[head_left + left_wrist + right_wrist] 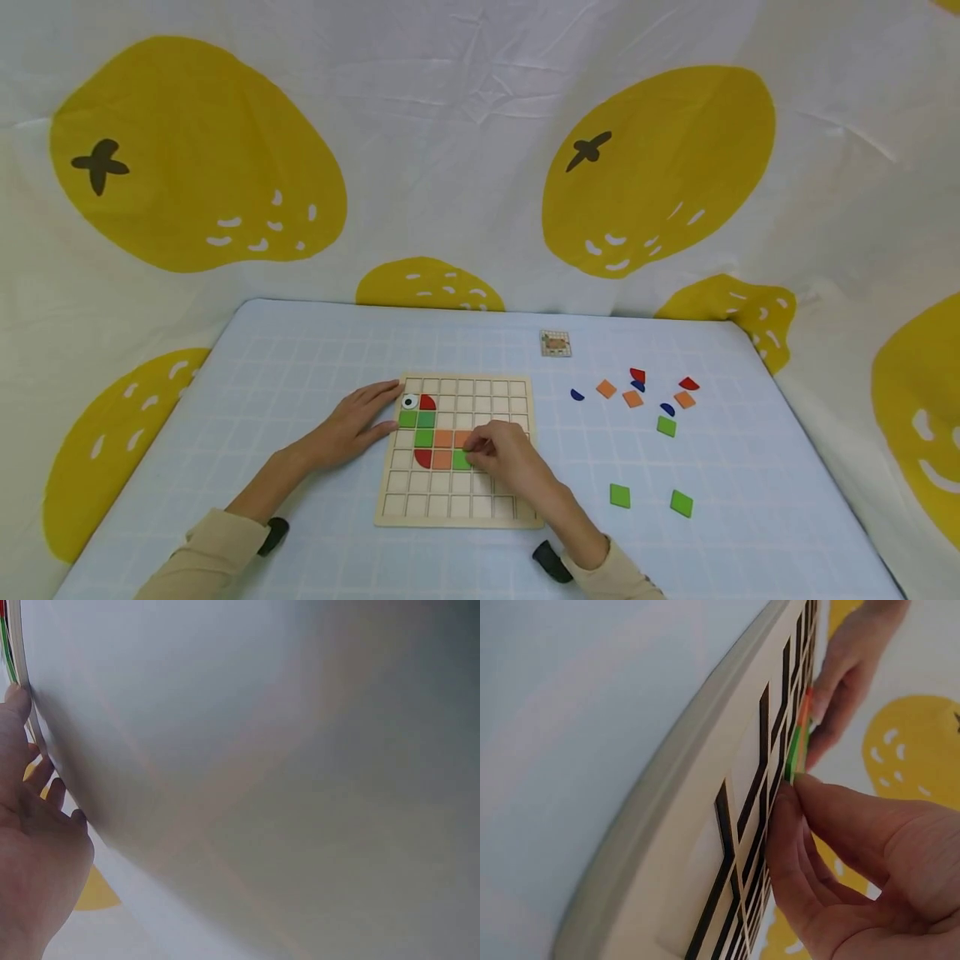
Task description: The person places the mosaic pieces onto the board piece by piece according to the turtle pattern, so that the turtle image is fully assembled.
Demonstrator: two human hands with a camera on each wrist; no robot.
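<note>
A wooden grid board (457, 523) lies on the table, with green, orange and red tiles and an eye tile (409, 402) set in its upper-left and middle cells. My right hand (512, 458) is over the board's middle. Its thumb and index finger pinch the edge of a green square tile (461, 460) at a cell, seen edge-on in the right wrist view. Along the board's left edge rests my left hand (345, 427), fingers extended and touching the frame. In the left wrist view this hand (41, 832) appears at the far left beside the board's side.
Right of the board lie loose green squares (619, 496), orange squares (607, 388), blue half-round pieces (577, 395) and red quarter-round pieces (688, 383). A small picture card (556, 343) lies behind them. A lemon-print cloth (450, 167) hangs beyond the table.
</note>
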